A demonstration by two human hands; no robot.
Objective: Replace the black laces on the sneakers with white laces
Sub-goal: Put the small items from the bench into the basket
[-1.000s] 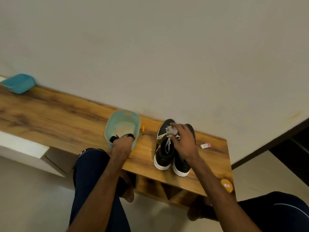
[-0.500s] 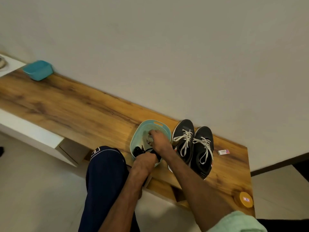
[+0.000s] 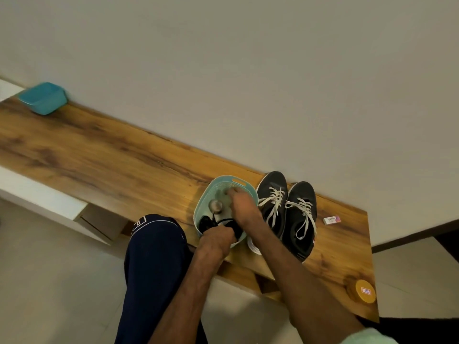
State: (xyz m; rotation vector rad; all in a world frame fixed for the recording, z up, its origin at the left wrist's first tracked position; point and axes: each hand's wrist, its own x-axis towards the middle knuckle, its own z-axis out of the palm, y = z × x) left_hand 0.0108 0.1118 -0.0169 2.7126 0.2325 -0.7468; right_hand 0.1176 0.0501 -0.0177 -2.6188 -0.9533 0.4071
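Sneakers [image 3: 296, 220], a black pair with white soles, stand side by side near the right end of the wooden bench [image 3: 111, 155], toes toward the wall. Both are already threaded with white laces [image 3: 274, 201], whose loose ends trail over the tongues. Just left of them, close against the nearer shoe, sits a pale teal basket [image 3: 238, 182] with a slotted handle in its far rim. Black laces [image 3: 205, 223] lie bunched in the near part of that basket. Your left hand [image 3: 215, 242] is at the basket's near rim, fingers curled down round the bunch and gripping it. Your right hand [image 3: 244, 208] reaches across into the basket beside a small round grey object [image 3: 215, 204]. Its fingertips are smeared by motion, so you cannot tell whether they pinch anything. A blue tub [image 3: 43, 98] stands at the far left end of the bench, against the wall. A small white box [image 3: 331, 219] lies just right of the sneakers, and an orange round tin [image 3: 364, 291] sits at the near right corner. Your leg in dark blue trousers [image 3: 154, 256] shows below the bench edge.
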